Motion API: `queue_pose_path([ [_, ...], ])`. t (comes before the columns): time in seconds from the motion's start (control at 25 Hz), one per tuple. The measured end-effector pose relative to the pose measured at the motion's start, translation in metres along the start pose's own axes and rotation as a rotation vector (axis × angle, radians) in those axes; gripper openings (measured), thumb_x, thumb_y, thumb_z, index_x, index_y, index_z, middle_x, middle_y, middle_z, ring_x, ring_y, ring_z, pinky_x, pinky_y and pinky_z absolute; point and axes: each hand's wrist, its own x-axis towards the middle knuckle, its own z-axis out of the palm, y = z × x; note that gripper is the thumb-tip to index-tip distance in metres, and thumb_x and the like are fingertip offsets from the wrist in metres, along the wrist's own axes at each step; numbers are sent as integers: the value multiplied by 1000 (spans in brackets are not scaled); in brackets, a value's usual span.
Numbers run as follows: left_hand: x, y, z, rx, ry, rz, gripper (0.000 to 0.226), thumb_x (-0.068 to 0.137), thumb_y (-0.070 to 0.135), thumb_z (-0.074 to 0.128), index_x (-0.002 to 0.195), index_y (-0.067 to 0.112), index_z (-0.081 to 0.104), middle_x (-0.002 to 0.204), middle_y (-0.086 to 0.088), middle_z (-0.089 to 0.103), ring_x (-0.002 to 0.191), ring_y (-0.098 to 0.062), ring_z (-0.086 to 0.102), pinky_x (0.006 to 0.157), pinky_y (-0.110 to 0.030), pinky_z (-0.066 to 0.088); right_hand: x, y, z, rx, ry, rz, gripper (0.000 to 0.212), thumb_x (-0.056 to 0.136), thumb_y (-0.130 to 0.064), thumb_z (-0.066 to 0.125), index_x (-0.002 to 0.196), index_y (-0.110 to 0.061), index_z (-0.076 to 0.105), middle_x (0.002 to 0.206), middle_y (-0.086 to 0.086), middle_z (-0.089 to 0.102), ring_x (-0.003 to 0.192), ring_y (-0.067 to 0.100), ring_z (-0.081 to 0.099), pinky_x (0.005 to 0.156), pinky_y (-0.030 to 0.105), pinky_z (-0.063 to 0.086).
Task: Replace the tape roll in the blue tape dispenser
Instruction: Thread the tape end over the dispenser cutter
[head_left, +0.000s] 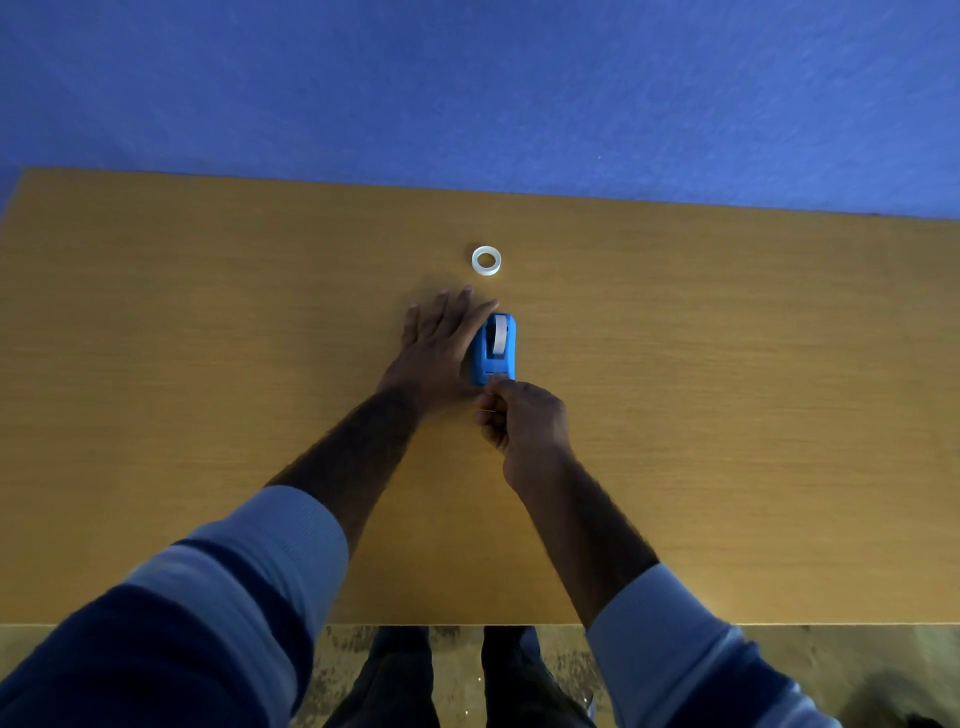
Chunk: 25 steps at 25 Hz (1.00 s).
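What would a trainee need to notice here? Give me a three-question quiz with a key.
1. True or false: the loose roll lies flat on the table, beyond the dispenser.
2. Which hand lies open against the dispenser's side?
3. The right hand is: A) at the dispenser's near end, B) on the loose roll, C) off the table.

Key: 1 true; 2 left hand; 3 A.

dispenser: blue | spare roll: white | table: orange-tan woodgrain | wall: blue
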Motion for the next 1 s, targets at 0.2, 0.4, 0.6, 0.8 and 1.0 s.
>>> queue_pose_path([
  [0.2,0,0,0,-1,-10,-1,108,74,75,53,161,38,1,173,-2,-2,159,-27,-10,125,-59,-4,2,2,-2,-16,-34,-42,14,94,-22,68,99,-9,71,71,4,73,57,11,65,51,24,52],
  [0.4,-1,3,-3,4,-20,-17,108,81,66,66,162,36,2,173,-3,-3,159,-29,-10,125,-58,-5,2,0,-3,-28,-45,-75,18,95,-17,65,103,-1,69,73,8,70,56,11,62,51,24,51],
  [0.6,-3,7,-6,7,-24,-18,106,79,68,59,163,34,3,173,-4,0,159,-29,-9,125,-59,-5,3,0,-6,-54,-56,-116,16,96,-17,65,99,-1,69,75,10,70,62,15,63,56,28,52],
  [0.8,-3,7,-5,43,-22,-30,103,88,52,70,162,35,1,174,-3,0,159,-27,-9,125,-56,-7,6,6,-12,-55,-85,-166,27,97,-19,65,102,8,68,73,11,68,56,11,61,50,23,51],
  [1.0,-2,5,-4,50,-24,-24,106,86,51,73,162,37,-1,173,-4,0,159,-27,-8,125,-56,-6,9,7,-18,-128,-78,-215,29,96,-22,67,101,7,69,74,10,70,57,11,61,48,21,51],
])
